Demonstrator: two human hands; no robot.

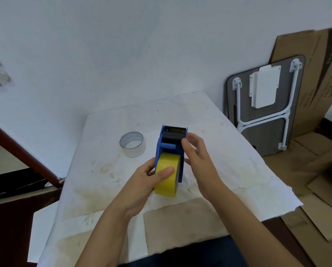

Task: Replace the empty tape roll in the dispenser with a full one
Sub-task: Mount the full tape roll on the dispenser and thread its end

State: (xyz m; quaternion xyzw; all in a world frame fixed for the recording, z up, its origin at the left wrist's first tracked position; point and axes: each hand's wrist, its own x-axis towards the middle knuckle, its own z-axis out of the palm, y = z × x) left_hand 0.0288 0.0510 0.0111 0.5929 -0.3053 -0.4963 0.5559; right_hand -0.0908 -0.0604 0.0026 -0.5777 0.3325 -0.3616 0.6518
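Observation:
A blue tape dispenser point(168, 146) stands on the white-covered table point(228, 151), its toothed blade at the far end. A full yellow tape roll point(166, 162) sits in its near end. My left hand point(146, 182) grips the yellow roll, thumb across its face. Around the dispenser's right side wraps my right hand point(198, 157), thumb near the black roller. An empty clear tape core point(132, 144) stands apart on the table, left of the dispenser.
A folded small table with white legs point(265, 105) leans on the wall at the right, with flattened cardboard point(315, 83) behind and below it. A dark wooden rail point(22, 151) runs along the left. Stained paper covers the table.

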